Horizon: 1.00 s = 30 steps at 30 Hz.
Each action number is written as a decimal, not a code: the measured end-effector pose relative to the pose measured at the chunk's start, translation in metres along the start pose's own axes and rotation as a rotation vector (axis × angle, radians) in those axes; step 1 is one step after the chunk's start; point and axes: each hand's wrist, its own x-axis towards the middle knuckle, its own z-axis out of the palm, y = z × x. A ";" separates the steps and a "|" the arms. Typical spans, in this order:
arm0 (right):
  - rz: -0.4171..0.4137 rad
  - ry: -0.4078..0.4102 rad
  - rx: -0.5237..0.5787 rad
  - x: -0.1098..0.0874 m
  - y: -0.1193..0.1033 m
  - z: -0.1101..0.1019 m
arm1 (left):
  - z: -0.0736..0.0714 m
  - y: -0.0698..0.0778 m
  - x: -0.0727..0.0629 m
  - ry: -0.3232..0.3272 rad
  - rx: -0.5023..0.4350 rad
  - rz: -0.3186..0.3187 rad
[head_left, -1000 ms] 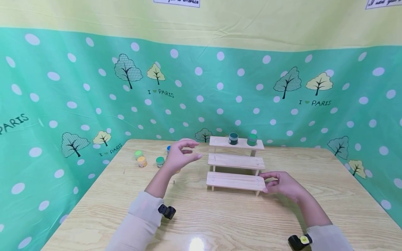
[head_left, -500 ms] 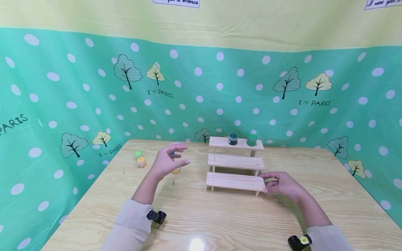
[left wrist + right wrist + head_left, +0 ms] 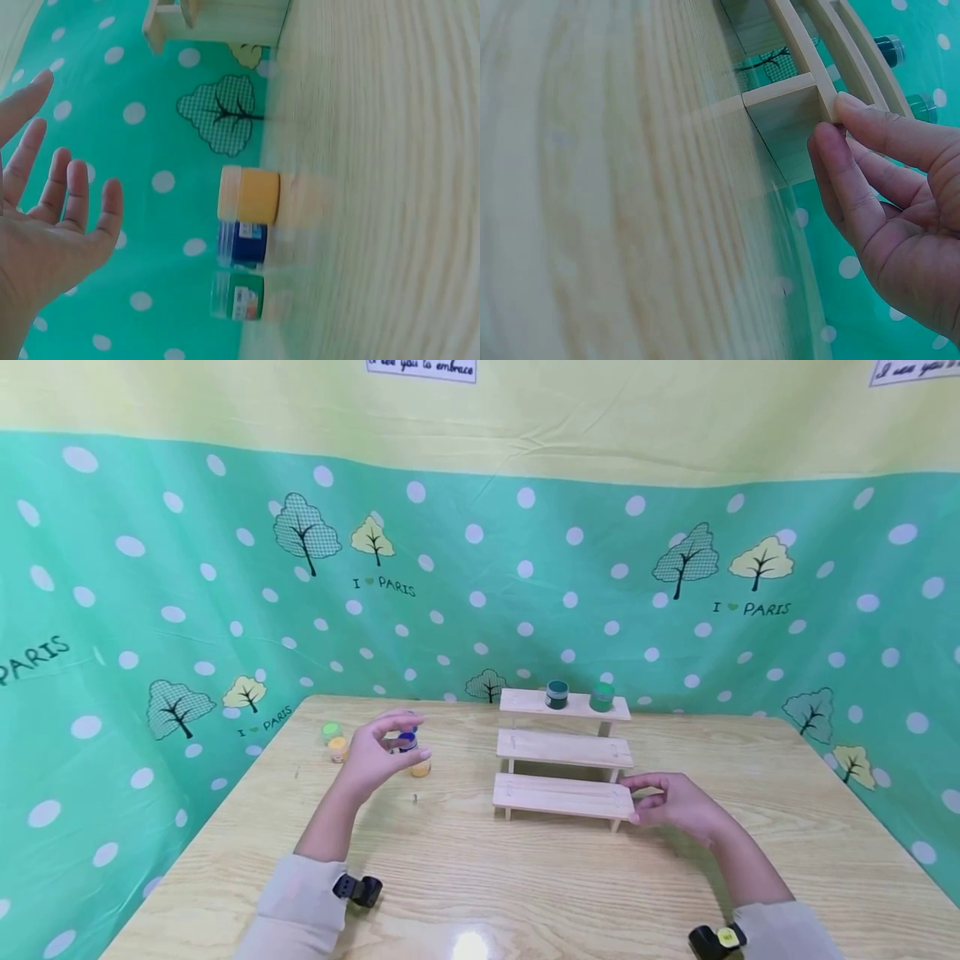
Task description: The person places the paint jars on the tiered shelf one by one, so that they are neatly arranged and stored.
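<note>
My left hand [image 3: 372,755] hovers over the left part of the table with its fingers spread and nothing in them. Close to it stand a dark blue paint jar [image 3: 407,742] and a yellow-orange paint jar [image 3: 421,768], partly covered by the hand in the head view. The left wrist view shows a green paint jar [image 3: 238,295] lined up with them, apart from the fingers. With thumb and fingertips, my right hand [image 3: 675,806] pinches the right end of the lowest step of a three-tier wooden stand [image 3: 562,795]. The right wrist view shows this pinch [image 3: 885,180] at the board's corner.
A dark green jar [image 3: 557,695] and a green jar [image 3: 602,697] stand on the top tier. Farther left on the table [image 3: 465,868] are a light green jar [image 3: 331,732] and an orange jar [image 3: 338,749]. A polka-dot curtain [image 3: 450,568] hangs behind.
My left hand has moved left and somewhat nearer, away from the stand, over the jars. My right hand keeps its place on the stand.
</note>
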 end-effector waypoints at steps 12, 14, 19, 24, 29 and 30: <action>0.007 0.017 0.004 0.000 0.001 0.000 | -0.027 -0.008 -0.011 0.067 0.044 -0.039; 0.011 0.018 0.006 0.000 0.000 0.000 | -0.032 -0.010 -0.012 0.074 0.056 -0.051; 0.011 0.015 -0.005 -0.001 0.000 0.000 | -0.044 -0.015 -0.016 0.093 0.106 -0.080; -0.002 0.000 -0.001 -0.001 -0.001 0.000 | -0.055 -0.020 -0.020 0.123 0.134 -0.131; -0.001 0.000 0.004 -0.001 -0.002 0.001 | -0.067 -0.029 -0.020 0.167 0.145 -0.161; 0.001 0.003 0.001 -0.001 -0.002 0.001 | -0.070 -0.030 -0.020 0.175 0.150 -0.161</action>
